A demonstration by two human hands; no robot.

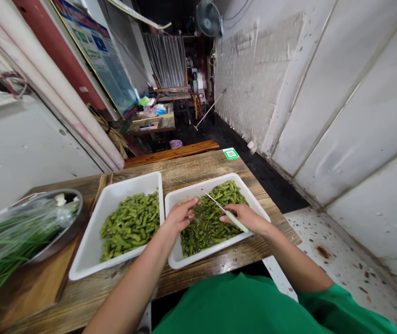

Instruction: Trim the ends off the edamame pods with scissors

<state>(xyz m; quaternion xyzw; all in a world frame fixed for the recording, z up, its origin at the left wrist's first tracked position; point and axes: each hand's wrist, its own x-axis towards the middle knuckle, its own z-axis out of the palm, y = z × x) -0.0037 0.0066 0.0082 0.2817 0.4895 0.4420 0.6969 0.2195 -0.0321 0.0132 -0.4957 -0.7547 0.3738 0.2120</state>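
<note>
In the head view, I have both hands over the right-hand tray [250, 198], just right of the frame's centre. My left hand [183, 214] has thumb and fingertips drawn together in a pinch, with what looks like a green pod [198, 200] between them; most of it is hidden by the fingers, so I can't read its long axis surely. My right hand [242, 217] is curled around a green-handled tool [237, 221]; whether knife or scissors, I can't tell from here.

The relation I watch is tool to pinch. The tool's long axis slants from its handle at lower right to its tip at upper left, and that tip sits just beside and slightly above my left fingertips. The pinched pod thus lies to the left of my right hand, near the metal end, with the left hand nearest it.

Below both hands, wet-looking loose pods [212, 229] spread through the tray. Left of centre, the other tray [90, 246] bears a pile of brighter pods [132, 215], just beside my left forearm.
</note>
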